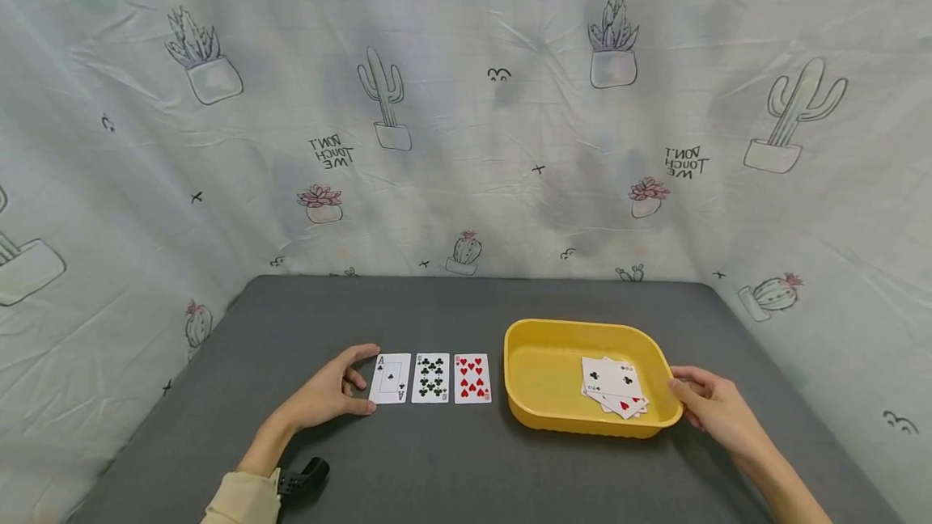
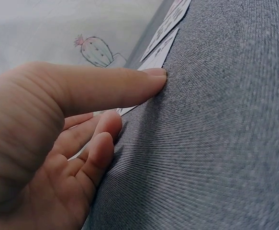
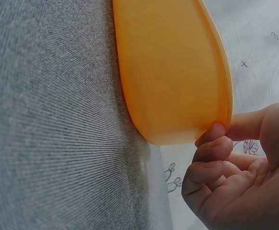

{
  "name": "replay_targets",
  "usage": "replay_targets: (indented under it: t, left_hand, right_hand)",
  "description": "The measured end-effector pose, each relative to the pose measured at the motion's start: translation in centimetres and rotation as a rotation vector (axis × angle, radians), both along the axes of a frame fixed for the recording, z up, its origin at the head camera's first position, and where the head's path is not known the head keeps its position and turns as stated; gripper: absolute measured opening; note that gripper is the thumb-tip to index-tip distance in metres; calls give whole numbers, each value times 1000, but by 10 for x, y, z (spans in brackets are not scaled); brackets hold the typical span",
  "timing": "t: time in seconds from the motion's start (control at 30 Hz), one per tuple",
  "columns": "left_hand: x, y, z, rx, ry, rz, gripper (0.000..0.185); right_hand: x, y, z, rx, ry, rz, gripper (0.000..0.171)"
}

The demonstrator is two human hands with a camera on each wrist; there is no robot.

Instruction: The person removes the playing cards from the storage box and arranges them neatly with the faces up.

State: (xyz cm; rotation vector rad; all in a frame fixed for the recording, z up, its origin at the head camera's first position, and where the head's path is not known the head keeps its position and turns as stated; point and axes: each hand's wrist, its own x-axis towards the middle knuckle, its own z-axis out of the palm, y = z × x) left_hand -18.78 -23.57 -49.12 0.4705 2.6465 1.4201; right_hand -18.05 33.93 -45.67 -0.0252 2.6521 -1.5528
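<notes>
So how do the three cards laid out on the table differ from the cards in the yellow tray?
The three cards lie in a neat row on the gray table, side by side without overlap; the cards in the yellow tray are a loose, skewed, overlapping pile. The left hand touches the row's ace of clubs; the right hand touches only the yellow tray, not its cards. All lie face up.

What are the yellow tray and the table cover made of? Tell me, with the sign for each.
Yellow tray: likely moulded plastic with a smooth, slightly glossy finish; rounded corners and a thin rolled rim show in the right wrist view. Table cover: apparently grey woven fabric, matte; a fine ribbed weave shows in both wrist views.
</notes>
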Motion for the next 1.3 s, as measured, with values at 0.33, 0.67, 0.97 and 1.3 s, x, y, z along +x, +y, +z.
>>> replay_targets:
  t: [0.33, 0.67, 0.97, 1.3]
  left_hand:
    - [-1, 0, 1, -13, 8, 8, 88]
    - [1, 1, 1, -4, -11, 0, 88]
    - [3, 9, 7, -53, 46, 50, 86]
    - [12, 113, 59, -5, 364, 12, 48]
  right_hand:
    - [-3, -1, 0, -18, 33, 9, 49]
    - [-3, 1, -1, -9, 12, 14, 53]
    - [-5, 0, 2, 8, 10, 14, 51]
    - [-4, 2, -2, -10, 0, 3, 52]
